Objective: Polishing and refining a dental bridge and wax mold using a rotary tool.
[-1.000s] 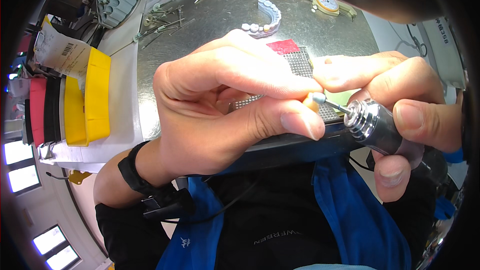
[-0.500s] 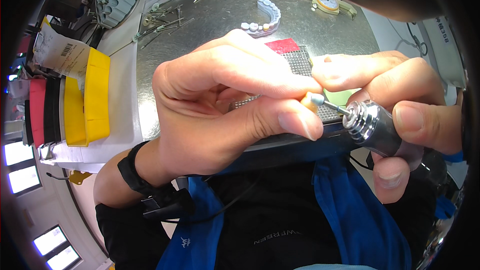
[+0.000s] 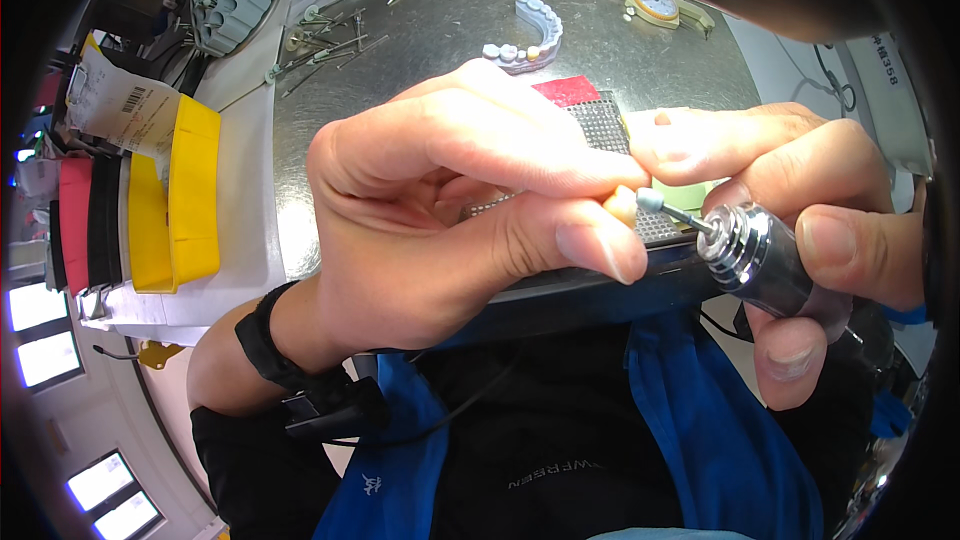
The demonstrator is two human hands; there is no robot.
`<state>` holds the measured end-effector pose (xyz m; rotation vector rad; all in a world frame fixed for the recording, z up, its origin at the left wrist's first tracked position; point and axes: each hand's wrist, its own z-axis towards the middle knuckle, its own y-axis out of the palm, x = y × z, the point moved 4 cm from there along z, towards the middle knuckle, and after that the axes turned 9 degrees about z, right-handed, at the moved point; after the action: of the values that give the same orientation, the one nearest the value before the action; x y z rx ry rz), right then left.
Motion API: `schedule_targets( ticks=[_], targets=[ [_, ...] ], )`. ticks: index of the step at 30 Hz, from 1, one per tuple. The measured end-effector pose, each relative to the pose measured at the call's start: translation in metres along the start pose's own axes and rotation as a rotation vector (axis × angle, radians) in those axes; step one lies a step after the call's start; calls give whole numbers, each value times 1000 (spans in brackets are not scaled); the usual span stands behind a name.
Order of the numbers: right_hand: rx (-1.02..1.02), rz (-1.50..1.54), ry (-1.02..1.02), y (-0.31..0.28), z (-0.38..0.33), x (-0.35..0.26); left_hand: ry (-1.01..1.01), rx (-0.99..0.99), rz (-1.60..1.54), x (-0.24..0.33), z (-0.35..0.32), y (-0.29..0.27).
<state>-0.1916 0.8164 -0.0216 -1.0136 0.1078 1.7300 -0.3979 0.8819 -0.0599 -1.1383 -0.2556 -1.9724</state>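
The left hand (image 3: 420, 250) pinched one small yellowish piece (image 3: 621, 204); the right hand (image 3: 805, 168) gripped one metal handpiece (image 3: 768, 258), its single grey-blue bit (image 3: 650, 200) just beside the piece. One dental model (image 3: 551, 35) lay beyond the hands.

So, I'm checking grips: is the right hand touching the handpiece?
Touching. The head view shows the right hand gripping the handpiece, its digits against the metal body.
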Motion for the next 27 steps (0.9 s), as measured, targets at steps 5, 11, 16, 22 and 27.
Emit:
schedule_targets(
  ticks=[5,11,16,22,27],
  targets=[
    [-5,-23,27,-1,0,-11,35,-38,-30,-1,5,2],
    [-8,48,-67,3,-1,11,6,-6,-28,-2,-2,-1],
    [-156,10,208,-13,0,-22,-1,-26,-51,0,4,5],
    [-13,27,-109,-4,-6,7,-42,21,-90,-3,0,4],
    [266,201,89,-32,-10,37,-226,154,-100,-3,4,-11]
  ],
)
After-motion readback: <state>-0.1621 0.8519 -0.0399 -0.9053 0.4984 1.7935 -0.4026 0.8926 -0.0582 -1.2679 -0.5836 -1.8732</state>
